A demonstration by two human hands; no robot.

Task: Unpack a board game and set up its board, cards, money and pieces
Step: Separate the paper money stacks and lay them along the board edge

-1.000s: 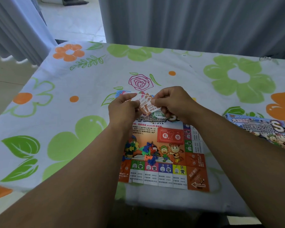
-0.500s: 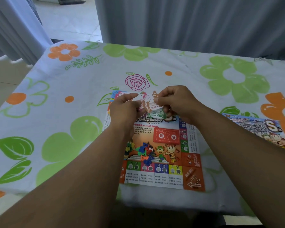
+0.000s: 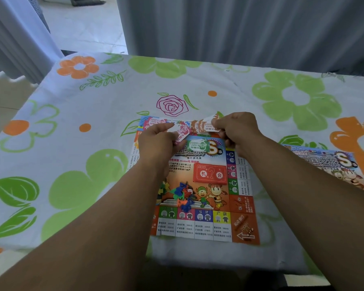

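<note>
**Left hand (image 3: 157, 143) and right hand (image 3: 239, 131) pull apart above the board (image 3: 208, 206)**

Half a second ago we had both hands close together. Now they sit apart, and a green note (image 3: 198, 144) lies in full view between them.

Our table (image 3: 93, 114), under its flowered cloth, carries everything. The board lies flat at its near middle. To the right of the board, apart from it, lies the game's flat printed packet (image 3: 324, 162). Our left hand hovers over the board's far left part, thumb and curled fingers pinching a pink note (image 3: 183, 133). Our right hand, over the far right part, pinches a fanned bunch of orange notes (image 3: 204, 126). The green note rests on the board's title, just nearer to us than the two held bunches. More pink and blue notes (image 3: 153, 121) lie at the board's far left corner, just beyond our left hand. A red panel (image 3: 210, 174) with a question mark sits near the board's middle; we cannot tell whether it is printed or a stack of cards. The small plastic pieces (image 3: 184, 194) lie in a tangled heap on the board, nearer to us than the hands.
</note>
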